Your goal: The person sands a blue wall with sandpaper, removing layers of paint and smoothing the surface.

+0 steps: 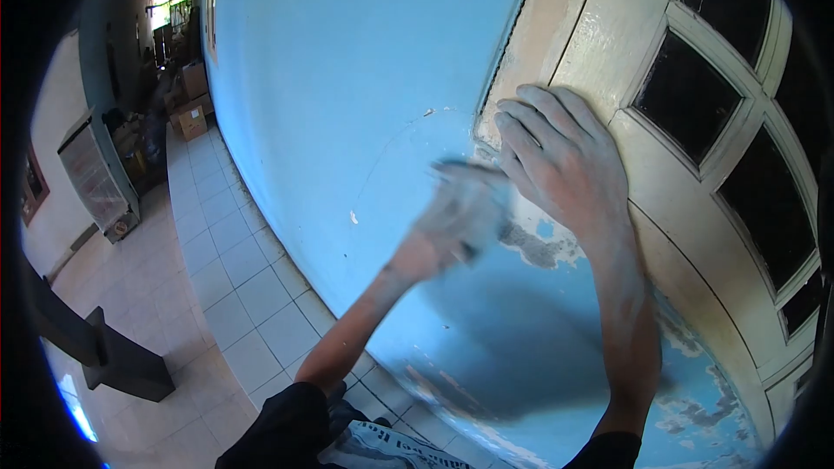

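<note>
My left hand (456, 221) is smeared by motion in front of the light blue wall (347, 61), close to the window frame. A dark edge shows along its top and a small dark patch by its lower side; whether it holds something I cannot make out. Grey dust coats both hands. My right hand (560, 161) lies flat with fingers stretched against the cream wooden frame (599, 43), at the lower corner where wood meets wall. Beneath the hands, a patch of flaked paint (543, 247) bares grey plaster.
Dark panes (691, 95) sit in cream window woodwork at right. More peeling paint (695, 399) runs low on the wall. White floor tiles (234, 260) follow its base. Leftward are a dark post base (130, 369), a glass-fronted cabinet (100, 174) and cardboard boxes (191, 113).
</note>
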Demonstrator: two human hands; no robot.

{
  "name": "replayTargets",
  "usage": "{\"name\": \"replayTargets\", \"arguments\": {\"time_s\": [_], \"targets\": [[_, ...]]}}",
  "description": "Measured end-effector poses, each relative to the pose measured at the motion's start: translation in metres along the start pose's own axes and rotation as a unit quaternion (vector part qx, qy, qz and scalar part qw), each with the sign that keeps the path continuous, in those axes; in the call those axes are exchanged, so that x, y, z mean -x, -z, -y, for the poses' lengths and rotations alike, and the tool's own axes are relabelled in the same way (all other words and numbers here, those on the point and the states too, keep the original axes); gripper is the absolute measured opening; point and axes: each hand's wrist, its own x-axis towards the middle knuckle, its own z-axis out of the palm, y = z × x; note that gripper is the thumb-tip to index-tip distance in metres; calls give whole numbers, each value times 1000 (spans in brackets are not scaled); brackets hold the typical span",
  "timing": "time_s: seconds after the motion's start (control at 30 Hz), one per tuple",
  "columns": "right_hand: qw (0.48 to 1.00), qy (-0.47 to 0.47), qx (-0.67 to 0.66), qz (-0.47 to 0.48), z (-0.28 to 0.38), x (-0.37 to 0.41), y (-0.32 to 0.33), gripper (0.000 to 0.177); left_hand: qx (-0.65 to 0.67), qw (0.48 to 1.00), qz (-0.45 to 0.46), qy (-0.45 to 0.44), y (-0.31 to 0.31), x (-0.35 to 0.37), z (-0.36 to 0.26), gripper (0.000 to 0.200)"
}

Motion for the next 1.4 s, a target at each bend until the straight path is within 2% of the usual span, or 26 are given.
{"name": "replayTargets", "arguments": {"time_s": [0.07, 0.13, 0.2, 0.27, 0.33, 0.43, 0.5, 0.53, 0.57, 0.6, 0.63, 0.73, 0.8, 0.87, 0.9, 0.97, 1.07, 1.13, 1.2, 1.27, 1.3, 1.4], "targets": [[1000, -4, -7, -4, -1, -1, 0, 19, 35, 980, -125, 151, -1, 22, 39, 38], [1000, -5, 7, 4, 0, -2, -1, 20, 64, 911, -212, 347, 3, 21, 54, 39], [1000, -4, 11, -2, 0, -1, -2, 20, 81, 909, -220, 343, -11, 22, 41, 41], [1000, -5, 9, -5, 0, 0, -2, 20, 72, 956, -186, 213, -17, 11, -10, 43], [1000, -3, 2, 8, 0, 0, 0, 20, 109, 986, -74, 104, -29, 10, -49, 45], [1000, 2, 11, 8, 0, 1, 1, 20, 149, 983, -32, 97, -20, 7, -72, 45], [1000, 2, 6, -1, 0, 1, 0, 20, 153, 974, -88, 139, -25, 22, -48, 46], [1000, 1, 0, -9, 0, 1, -1, 19, 125, 962, -129, 206, -21, 25, -38, 44], [1000, 1, 1, -9, 0, 0, 0, 19, 154, 924, -159, 311, -24, 40, -16, 41], [1000, -4, -9, -5, 0, -1, 0, 19, 148, 897, -187, 372, -25, 48, 10, 38], [1000, -11, -22, 1, 1, 0, 1, 20, 133, 896, -189, 379, -19, 47, 23, 46], [1000, -1, 8, -11, 0, 0, -4, 16, 111, 912, -202, 339, -28, 37, 1, 47], [1000, -8, -2, -12, 0, 0, -3, 16, 120, 948, -161, 247, -40, 39, -34, 50], [1000, -6, -18, -16, 0, -1, -3, 16, 127, 970, -53, 202, -37, 36, -70, 53], [999, -4, -14, -29, 0, -1, -3, 16, 125, 968, -54, 209, -34, 40, -70, 53], [999, -4, -8, -39, 0, -2, -3, 17, 97, 980, 22, 173, -28, 45, -59, 54], [999, -1, 5, -38, 0, -1, -2, 18, 121, 955, -105, 248, -19, 50, -16, 53], [1000, -12, 4, -21, 1, 0, -2, 19, 108, 933, -147, 310, -13, 43, 8, 49], [1000, -8, 24, -7, 0, 2, -3, 20, 98, 941, -160, 280, -18, 35, -1, 52], [999, -2, 48, -2, 1, 1, -4, 20, 108, 970, -103, 192, -21, 33, -24, 61], [998, 6, 69, -1, 2, 1, -3, 19, 109, 978, -21, 180, -11, 29, -41, 73], [994, 12, 111, 9, 1, 1, -1, 20, 74, 989, 10, 131, -15, 36, -21, 78]]}}
